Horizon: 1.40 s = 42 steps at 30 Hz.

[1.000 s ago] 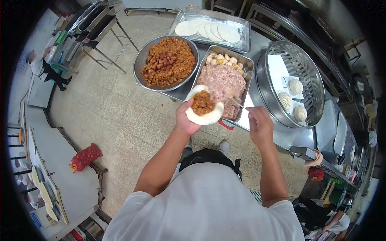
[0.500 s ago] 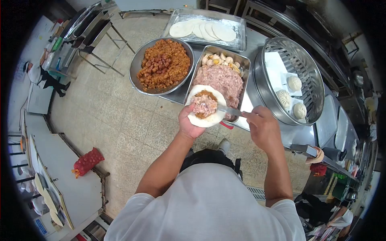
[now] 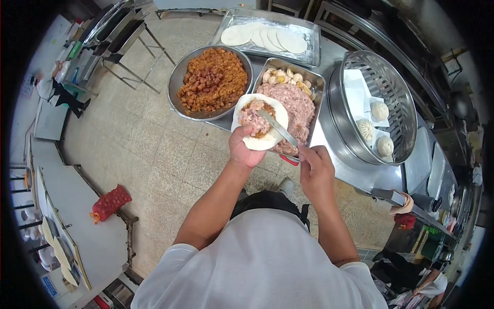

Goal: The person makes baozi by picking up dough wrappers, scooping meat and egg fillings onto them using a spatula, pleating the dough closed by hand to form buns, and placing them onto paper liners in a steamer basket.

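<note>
My left hand [image 3: 246, 148] holds a round dough wrapper [image 3: 279, 114] from below, its thumb over the near edge. On the wrapper lies a mound of pink minced meat [image 3: 249, 121] over brown filling. My right hand [image 3: 317, 167] grips a flat metal spatula [image 3: 286, 135], its blade tip touching the filling. Behind the wrapper stands a rectangular metal pan [image 3: 322, 98] with raw minced meat [image 3: 293, 103] and pale round egg-like pieces [image 3: 288, 77]. To its left is a steel bowl [image 3: 173, 98] of reddish-brown cooked filling [image 3: 211, 82].
A metal tray [image 3: 315, 41] at the back holds several flat dough rounds [image 3: 267, 38]. On the right, a round steamer [image 3: 337, 110] contains three pleated buns [image 3: 380, 110] on paper. A red mesh sack [image 3: 110, 202] lies at left. Two other people are farther off, one at left [image 3: 49, 90].
My right hand has moved left and a little down, and the spatula blade now reaches farther over the filling. My left hand and the wrapper have shifted slightly; the view moved a little.
</note>
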Motion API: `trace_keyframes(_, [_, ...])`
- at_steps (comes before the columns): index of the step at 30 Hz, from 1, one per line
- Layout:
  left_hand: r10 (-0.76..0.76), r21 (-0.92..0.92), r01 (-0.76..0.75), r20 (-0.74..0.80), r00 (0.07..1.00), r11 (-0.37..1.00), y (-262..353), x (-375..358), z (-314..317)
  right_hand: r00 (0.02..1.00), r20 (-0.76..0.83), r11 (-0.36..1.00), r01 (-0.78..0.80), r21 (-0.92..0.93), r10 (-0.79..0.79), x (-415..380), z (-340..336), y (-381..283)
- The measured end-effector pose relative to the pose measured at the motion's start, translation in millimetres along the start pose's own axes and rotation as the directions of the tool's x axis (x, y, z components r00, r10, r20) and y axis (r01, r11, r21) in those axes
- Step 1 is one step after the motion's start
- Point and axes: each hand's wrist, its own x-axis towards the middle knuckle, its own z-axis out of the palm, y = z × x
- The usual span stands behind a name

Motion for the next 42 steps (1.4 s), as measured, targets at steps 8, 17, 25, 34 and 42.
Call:
trace_keyframes(8, [-0.043,-0.005,0.043,-0.033,0.999,0.999,9.1,-10.0,-1.9,0.994,0.054,0.988,0.098,-0.122,-0.092,13.1,-33.2,-6.5])
trace_keyframes(17, [-0.036,0.068,0.045,-0.127,0.991,0.997,10.4,-5.3,-5.5,0.993,0.107,0.996,0.066,-0.064,-0.059,-6.4,-16.2,11.3])
trace_keyframes(25, [-0.101,0.127,0.099,0.007,0.995,0.987,28.3,-16.0,-18.5,0.982,0.139,0.991,0.131,0.011,-0.131,23.1,-24.4,7.3])
trace_keyframes(34, [-0.01,0.19,0.025,-0.08,0.997,0.982,57.0,-36.6,-28.0,0.965,0.258,0.923,0.141,-0.357,-0.048,43.6,-40.0,52.0])
trace_keyframes(42, [0.101,0.203,-0.076,-0.117,0.988,0.976,69.0,-52.5,-26.9,0.838,0.545,0.901,0.268,-0.342,-0.042,37.5,-32.8,81.2])
